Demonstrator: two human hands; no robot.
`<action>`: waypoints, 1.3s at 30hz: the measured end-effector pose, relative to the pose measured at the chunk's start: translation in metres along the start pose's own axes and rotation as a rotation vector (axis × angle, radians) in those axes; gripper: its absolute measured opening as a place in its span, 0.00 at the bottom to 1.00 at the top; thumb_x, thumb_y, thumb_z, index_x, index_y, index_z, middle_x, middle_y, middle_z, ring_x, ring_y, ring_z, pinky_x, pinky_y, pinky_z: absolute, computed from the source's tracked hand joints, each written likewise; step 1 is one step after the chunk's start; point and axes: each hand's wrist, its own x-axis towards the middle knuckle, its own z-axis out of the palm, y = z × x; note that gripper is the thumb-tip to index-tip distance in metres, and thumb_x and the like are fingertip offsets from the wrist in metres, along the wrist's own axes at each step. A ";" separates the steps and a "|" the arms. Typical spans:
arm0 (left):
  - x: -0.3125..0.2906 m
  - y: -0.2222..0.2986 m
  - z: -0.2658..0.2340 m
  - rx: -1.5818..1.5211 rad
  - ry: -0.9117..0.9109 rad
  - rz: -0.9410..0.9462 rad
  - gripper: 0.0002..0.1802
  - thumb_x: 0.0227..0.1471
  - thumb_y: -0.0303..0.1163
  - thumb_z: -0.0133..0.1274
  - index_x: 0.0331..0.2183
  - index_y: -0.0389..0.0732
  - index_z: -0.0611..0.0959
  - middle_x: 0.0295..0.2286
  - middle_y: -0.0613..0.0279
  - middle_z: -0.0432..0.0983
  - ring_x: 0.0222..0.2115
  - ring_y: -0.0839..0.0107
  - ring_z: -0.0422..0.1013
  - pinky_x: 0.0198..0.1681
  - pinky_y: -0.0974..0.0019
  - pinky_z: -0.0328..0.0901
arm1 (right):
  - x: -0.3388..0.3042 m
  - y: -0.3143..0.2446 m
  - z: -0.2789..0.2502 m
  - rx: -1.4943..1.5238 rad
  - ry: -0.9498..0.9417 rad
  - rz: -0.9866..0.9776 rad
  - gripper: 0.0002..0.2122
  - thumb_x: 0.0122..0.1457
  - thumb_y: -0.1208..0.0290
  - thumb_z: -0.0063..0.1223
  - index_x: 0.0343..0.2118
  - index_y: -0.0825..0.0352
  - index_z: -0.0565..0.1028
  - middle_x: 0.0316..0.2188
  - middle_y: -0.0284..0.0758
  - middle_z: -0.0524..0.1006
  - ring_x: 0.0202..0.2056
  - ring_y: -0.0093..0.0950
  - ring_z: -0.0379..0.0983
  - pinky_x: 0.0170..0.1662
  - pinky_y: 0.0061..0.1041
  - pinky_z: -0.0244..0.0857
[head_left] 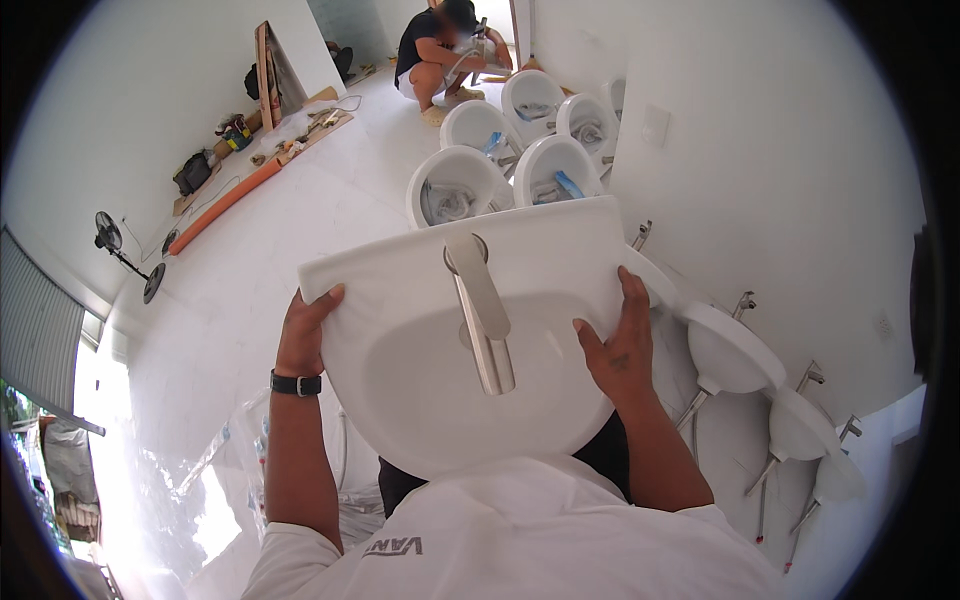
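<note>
A white washbasin (400, 385) is held up in front of my body, its rounded front edge against my shirt. A brushed metal faucet (490, 340) is mounted at its back rim, spout pointing toward me. My left hand (305, 325) grips the left side, thumb on top of the rim and the other fingers hidden beneath. On the right side, my right hand (620, 345) clasps the edge, its thumb over the bowl's rim and its fingers along the outer side. A dark watch is on my left wrist.
Several toilet-like white basins (455, 165) stand ahead, some holding plastic bags. More basins with faucets (735, 350) lean along the right wall. A person (445, 55) squats at the back. An orange roll (225, 210), a fan (125, 255) and tools lie left; plastic sheeting (215, 490) lies near-left.
</note>
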 end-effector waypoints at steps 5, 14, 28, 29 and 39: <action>-0.003 -0.009 -0.016 -0.179 -0.085 -0.061 0.34 0.58 0.37 0.58 0.61 0.29 0.71 0.51 0.47 0.78 0.49 0.56 0.77 0.54 0.55 0.73 | -0.026 0.025 -0.007 0.382 -0.155 0.322 0.36 0.54 0.71 0.69 0.65 0.71 0.66 0.58 0.52 0.73 0.57 0.47 0.73 0.60 0.41 0.69; -0.080 0.056 0.007 0.037 0.148 0.303 0.37 0.54 0.36 0.59 0.60 0.26 0.70 0.51 0.44 0.77 0.49 0.56 0.77 0.53 0.56 0.72 | 0.022 0.011 0.032 0.732 -0.255 0.469 0.24 0.55 0.70 0.69 0.54 0.72 0.77 0.46 0.43 0.84 0.47 0.35 0.81 0.54 0.35 0.73; -0.179 0.156 0.071 0.586 0.463 0.491 0.58 0.43 0.46 0.65 0.70 0.31 0.61 0.59 0.38 0.68 0.57 0.51 0.69 0.62 0.49 0.64 | 0.029 -0.072 0.211 0.848 -0.691 0.435 0.35 0.50 0.62 0.75 0.59 0.76 0.72 0.49 0.50 0.81 0.53 0.42 0.78 0.59 0.36 0.68; -0.181 0.155 0.069 0.558 0.497 0.477 0.57 0.44 0.45 0.64 0.70 0.31 0.61 0.58 0.38 0.68 0.57 0.51 0.69 0.63 0.50 0.64 | 0.029 -0.075 0.216 0.885 -0.703 0.449 0.37 0.51 0.62 0.74 0.60 0.77 0.70 0.49 0.51 0.81 0.54 0.44 0.78 0.60 0.37 0.68; -0.169 0.164 0.054 0.442 0.504 0.421 0.42 0.49 0.30 0.60 0.63 0.28 0.65 0.50 0.43 0.74 0.48 0.56 0.77 0.54 0.56 0.74 | -0.019 -0.188 0.027 0.900 -1.219 -0.397 0.51 0.65 0.47 0.62 0.74 0.80 0.44 0.71 0.62 0.54 0.72 0.53 0.55 0.75 0.39 0.51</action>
